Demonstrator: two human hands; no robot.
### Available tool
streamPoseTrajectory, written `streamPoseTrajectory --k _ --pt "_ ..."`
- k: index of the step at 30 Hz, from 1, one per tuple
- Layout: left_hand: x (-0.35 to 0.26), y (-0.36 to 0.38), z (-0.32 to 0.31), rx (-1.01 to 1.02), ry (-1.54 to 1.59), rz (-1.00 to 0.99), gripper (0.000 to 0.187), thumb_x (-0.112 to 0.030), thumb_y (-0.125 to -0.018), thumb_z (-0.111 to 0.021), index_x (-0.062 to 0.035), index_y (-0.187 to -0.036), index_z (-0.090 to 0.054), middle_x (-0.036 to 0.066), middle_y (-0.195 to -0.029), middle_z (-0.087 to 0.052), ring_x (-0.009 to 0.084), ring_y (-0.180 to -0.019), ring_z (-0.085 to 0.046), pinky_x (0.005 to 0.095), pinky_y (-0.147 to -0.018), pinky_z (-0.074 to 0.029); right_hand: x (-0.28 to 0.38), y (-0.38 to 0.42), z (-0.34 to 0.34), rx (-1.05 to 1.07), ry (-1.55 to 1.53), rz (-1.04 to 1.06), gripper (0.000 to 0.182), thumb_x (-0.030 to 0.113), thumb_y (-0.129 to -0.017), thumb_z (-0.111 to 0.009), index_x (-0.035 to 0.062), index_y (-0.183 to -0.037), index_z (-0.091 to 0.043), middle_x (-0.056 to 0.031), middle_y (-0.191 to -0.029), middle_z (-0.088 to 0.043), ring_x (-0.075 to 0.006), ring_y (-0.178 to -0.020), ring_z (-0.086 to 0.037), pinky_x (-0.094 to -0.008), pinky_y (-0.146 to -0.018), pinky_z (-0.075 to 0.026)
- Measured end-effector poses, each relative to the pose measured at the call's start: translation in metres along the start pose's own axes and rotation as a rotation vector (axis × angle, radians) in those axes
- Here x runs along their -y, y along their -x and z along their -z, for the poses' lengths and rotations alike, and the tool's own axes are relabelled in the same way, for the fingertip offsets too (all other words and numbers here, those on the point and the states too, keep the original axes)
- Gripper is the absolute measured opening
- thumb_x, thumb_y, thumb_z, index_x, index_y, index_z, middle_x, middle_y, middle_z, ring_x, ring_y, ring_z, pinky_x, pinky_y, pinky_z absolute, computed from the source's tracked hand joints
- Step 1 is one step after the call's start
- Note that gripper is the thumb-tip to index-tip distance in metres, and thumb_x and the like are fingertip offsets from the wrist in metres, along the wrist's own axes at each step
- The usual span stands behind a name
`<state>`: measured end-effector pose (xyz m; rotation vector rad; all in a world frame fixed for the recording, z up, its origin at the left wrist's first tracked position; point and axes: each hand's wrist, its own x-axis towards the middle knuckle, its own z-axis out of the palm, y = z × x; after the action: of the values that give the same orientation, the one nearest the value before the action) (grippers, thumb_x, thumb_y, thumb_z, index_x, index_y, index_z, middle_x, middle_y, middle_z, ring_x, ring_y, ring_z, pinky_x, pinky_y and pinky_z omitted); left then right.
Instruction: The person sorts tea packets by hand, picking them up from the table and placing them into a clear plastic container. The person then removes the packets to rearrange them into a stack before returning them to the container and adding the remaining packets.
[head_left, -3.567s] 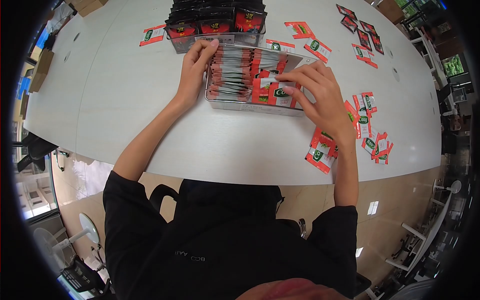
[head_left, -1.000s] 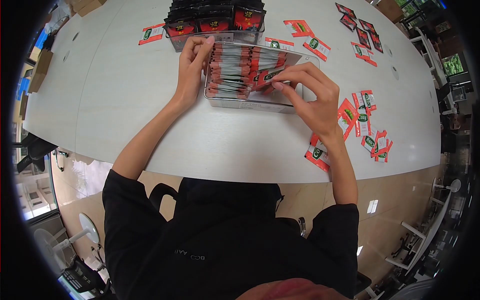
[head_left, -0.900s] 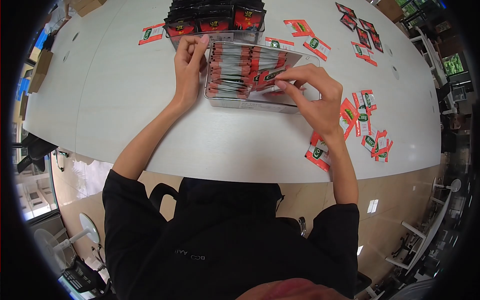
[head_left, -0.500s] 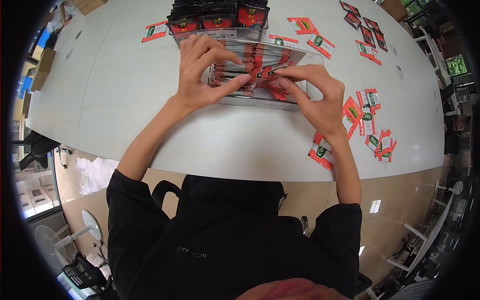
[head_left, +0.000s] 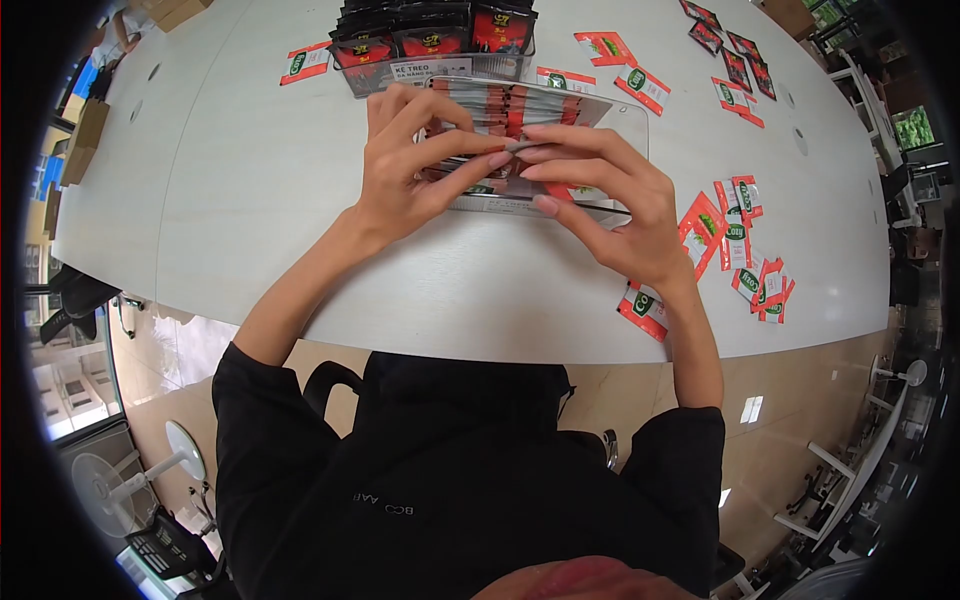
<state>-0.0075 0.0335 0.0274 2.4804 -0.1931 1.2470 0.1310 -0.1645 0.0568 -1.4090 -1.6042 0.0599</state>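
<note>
A clear plastic box (head_left: 622, 122) filled with rows of red-and-white sachets (head_left: 540, 103) stands in front of me, and both hands are over it. My left hand (head_left: 415, 165) is closed, thumb and index finger pinching the edge of a sachet above the rows; most of that sachet is hidden. Beside it my right hand (head_left: 615, 195) has its fingers stretched out, their tips by the same edge. Its thumb is apart from them, near the box's front wall. A red sachet lies under the right fingers inside the box.
Behind stands another clear box (head_left: 430, 70) of black-and-red coffee sachets (head_left: 500, 30). Loose red Cozy sachets (head_left: 735, 245) lie to the right, one (head_left: 645, 310) near the table's front edge. More sachets (head_left: 640, 88) and several black-and-red ones (head_left: 737, 72) lie farther back on the white table (head_left: 240, 160).
My right hand has moved slightly left and its fingers have spread from a pinch. The left thumb and index finger have closed together on a sachet edge.
</note>
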Motion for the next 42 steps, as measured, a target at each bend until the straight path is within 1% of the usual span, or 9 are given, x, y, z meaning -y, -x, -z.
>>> streamPoseTrajectory --k 8,15,18,23,27,32,36,39,42 --pt "0.001 -0.003 0.006 -0.139 0.031 0.12 0.018 -0.014 -0.073 -0.085 -0.0145 -0.091 -0.081 -0.006 -0.069 -0.059 0.0124 -0.076 -0.048 0.0304 -0.075 -0.031 -0.004 -0.001 0.002 -0.082 0.025 -0.033 0.025 -0.01 -0.079 -0.069 0.0033 -0.1 -0.074 -0.0134 -0.128 -0.061 -0.0241 -0.105 -0.07 -0.0349 -0.087 -0.06" --pt "-0.003 0.007 0.01 -0.244 0.026 0.07 0.022 -0.012 -0.071 -0.087 -0.0148 -0.091 -0.081 -0.008 -0.062 -0.059 0.0127 -0.072 -0.046 0.0297 -0.074 -0.03 0.0 -0.001 0.007 -0.041 0.033 -0.044 0.032 -0.014 -0.08 -0.063 0.0033 -0.105 -0.075 -0.014 -0.127 -0.063 -0.0249 -0.107 -0.069 -0.0356 -0.088 -0.059" --pt "-0.007 0.009 0.018 -0.222 -0.022 -0.027 0.028 -0.013 -0.068 -0.088 -0.017 -0.094 -0.081 -0.008 -0.066 -0.065 0.0124 -0.072 -0.046 0.0299 -0.074 -0.029 0.001 0.001 0.008 -0.004 -0.073 -0.021 0.029 -0.008 -0.083 -0.066 0.0049 -0.106 -0.075 -0.0141 -0.123 -0.066 -0.0251 -0.109 -0.068 -0.0356 -0.088 -0.058" --pt "-0.006 0.011 0.017 -0.167 -0.133 -0.253 0.039 -0.032 -0.063 -0.088 -0.019 -0.099 -0.08 -0.01 -0.085 -0.074 0.012 -0.08 -0.05 0.0301 -0.076 -0.029 -0.005 0.003 0.013 -0.077 -0.297 0.085 0.014 0.01 -0.092 -0.07 0.0015 -0.103 -0.071 -0.0152 -0.117 -0.068 -0.0245 -0.103 -0.067 -0.0379 -0.086 -0.056" --pt "-0.013 0.005 0.013 -0.147 -0.065 -0.189 0.036 -0.037 -0.064 -0.085 -0.0194 -0.095 -0.079 -0.01 -0.093 -0.074 0.0135 -0.086 -0.052 0.0298 -0.078 -0.03 -0.012 0.007 0.014 -0.083 -0.428 0.063 0.014 0.003 -0.09 -0.071 -0.0012 -0.102 -0.066 -0.0159 -0.11 -0.069 -0.0238 -0.102 -0.067 -0.0398 -0.087 -0.057" --pt "-0.011 0.006 0.002 -0.136 -0.013 -0.135 0.027 -0.022 -0.064 -0.088 -0.0188 -0.089 -0.078 -0.007 -0.097 -0.075 0.0158 -0.089 -0.054 0.0307 -0.081 -0.033 -0.005 0.007 0.006 -0.19 -0.337 -0.026 0.037 -0.015 -0.076 -0.077 -0.0014 -0.106 -0.062 -0.0114 -0.095 -0.068 -0.0217 -0.089 -0.071 -0.0382 -0.086 -0.06" --pt "-0.012 0.009 0.002 -0.098 0.003 -0.127 0.026 -0.014 -0.063 -0.087 -0.0168 -0.087 -0.077 -0.006 -0.099 -0.075 0.0164 -0.09 -0.054 0.032 -0.081 -0.036 0.001 0.004 0.003 -0.251 -0.304 -0.056 0.04 -0.011 -0.075 -0.078 0.0013 -0.11 -0.063 -0.0077 -0.093 -0.068 -0.0172 -0.083 -0.071 -0.0337 -0.075 -0.06" --pt "-0.016 0.011 -0.001 -0.1 0.074 -0.079 0.026 -0.012 -0.064 -0.086 -0.015 -0.088 -0.075 -0.004 -0.101 -0.074 0.0172 -0.09 -0.053 0.0326 -0.082 -0.038 0.006 0.002 0.008 -0.189 -0.021 -0.038 0.041 -0.008 -0.072 -0.079 0.0045 -0.11 -0.068 -0.0051 -0.092 -0.069 -0.0149 -0.079 -0.07 -0.0293 -0.065 -0.055" --pt "-0.017 0.011 -0.003 -0.103 0.043 -0.268 0.031 -0.008 -0.065 -0.085 -0.0128 -0.092 -0.072 -0.002 -0.103 -0.074 0.0176 -0.089 -0.053 0.0331 -0.081 -0.04 0.004 0.003 0.006 -0.096 0.146 0.065 0.039 -0.005 -0.07 -0.079 0.0064 -0.107 -0.073 -0.004 -0.09 -0.07 -0.0148 -0.074 -0.068 -0.0276 -0.057 -0.05"
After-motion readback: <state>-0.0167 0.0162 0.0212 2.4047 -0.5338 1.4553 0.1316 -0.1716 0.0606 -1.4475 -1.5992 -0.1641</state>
